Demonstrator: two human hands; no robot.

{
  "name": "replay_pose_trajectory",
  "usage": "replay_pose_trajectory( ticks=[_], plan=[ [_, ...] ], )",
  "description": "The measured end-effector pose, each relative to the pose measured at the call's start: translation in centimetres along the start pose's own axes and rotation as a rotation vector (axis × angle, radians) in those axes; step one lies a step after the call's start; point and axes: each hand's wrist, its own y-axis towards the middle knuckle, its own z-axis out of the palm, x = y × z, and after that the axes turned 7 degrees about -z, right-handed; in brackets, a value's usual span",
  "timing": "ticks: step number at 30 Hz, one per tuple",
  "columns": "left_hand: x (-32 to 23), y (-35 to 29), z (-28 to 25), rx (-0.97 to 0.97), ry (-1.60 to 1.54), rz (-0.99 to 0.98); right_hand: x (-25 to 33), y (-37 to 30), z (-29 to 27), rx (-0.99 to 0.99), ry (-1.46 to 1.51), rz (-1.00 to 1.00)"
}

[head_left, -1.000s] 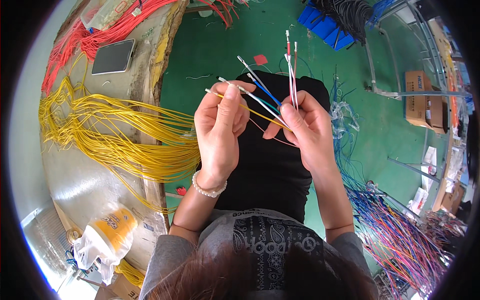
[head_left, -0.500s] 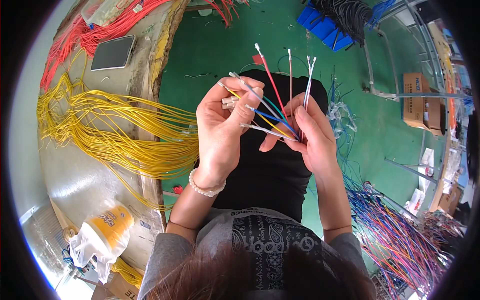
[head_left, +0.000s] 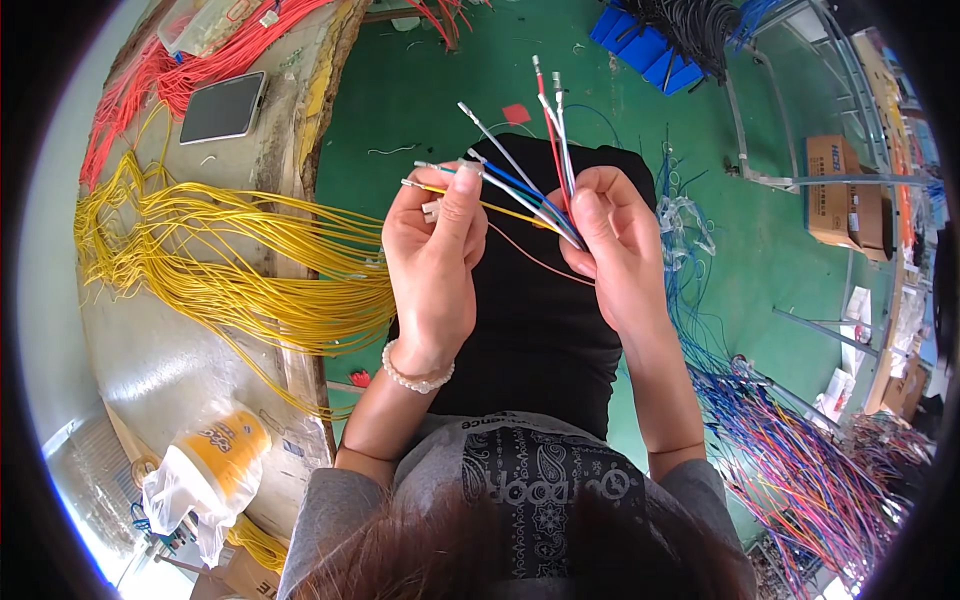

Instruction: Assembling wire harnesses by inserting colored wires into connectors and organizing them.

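Above my lap, my right hand [head_left: 622,245] pinches a bundle of coloured wires [head_left: 527,203] near its fanned end. Metal crimp terminals tip the wires; a red wire [head_left: 553,135] and white ones point away from me, while blue, yellow, green and grey ones lean left. My left hand [head_left: 432,270] is closed, its thumb pressed on wire ends, with a small white connector housing [head_left: 431,210] showing between its fingers. A thin pinkish wire [head_left: 535,260] curves from the left hand to the right. Which wire ends sit under the thumb is partly hidden.
Left, a worktable holds yellow wires [head_left: 230,280] hanging over its edge, red wires [head_left: 130,110], a phone [head_left: 223,107] and a bagged yellow cup [head_left: 228,452]. Multicoloured wires [head_left: 790,460] lie right, near a metal frame [head_left: 738,140] and cardboard box [head_left: 835,190]. A blue bin [head_left: 645,50] stands ahead.
The pinkish wire, upright before, now bends across to my left hand. My left hand has shifted slightly left and down. The red and white wires stand closer together.
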Motion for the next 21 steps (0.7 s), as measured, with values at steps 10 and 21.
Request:
replay_pose_trajectory(
  ticks=[10, 21],
  plan=[
    [-0.1, 1.1, -0.4, -0.005, 0.030, 0.036, -1.0, 0.5, 0.0, -0.010, 0.160, 0.004],
    [5.6, 5.7, -7.3, -0.344, 0.150, -0.113, -9.5, 6.5, -2.5, 0.294, -0.083, 0.435]
  ],
)
